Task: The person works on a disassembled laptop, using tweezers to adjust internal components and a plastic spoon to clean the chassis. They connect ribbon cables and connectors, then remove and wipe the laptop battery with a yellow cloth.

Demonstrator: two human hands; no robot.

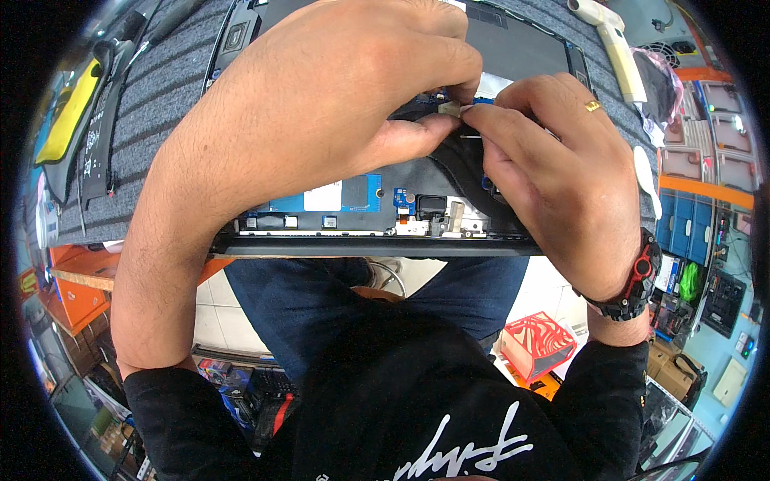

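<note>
An opened laptop [517,44] lies in front of me with its inside parts exposed. My left hand [377,68] reaches over it from the left, thumb and index finger pinched on a small pale piece [451,108] near the middle. Curled in from the right, my right hand [565,156] has its index fingertip against that piece's edge; what its other fingers hold is hidden. Below the fingers runs a curved black part [465,172]. A blue circuit stick with a white label [361,194] sits under my left wrist, beside a small blue board [403,200].
The laptop rests on a grey ribbed mat [152,112]. On the left lie a yellow-and-black item [70,112] and a long black strip [100,156]. A cream tool [614,60] and a white handle [645,180] are at the right. A red patterned box [539,345] stands lower down.
</note>
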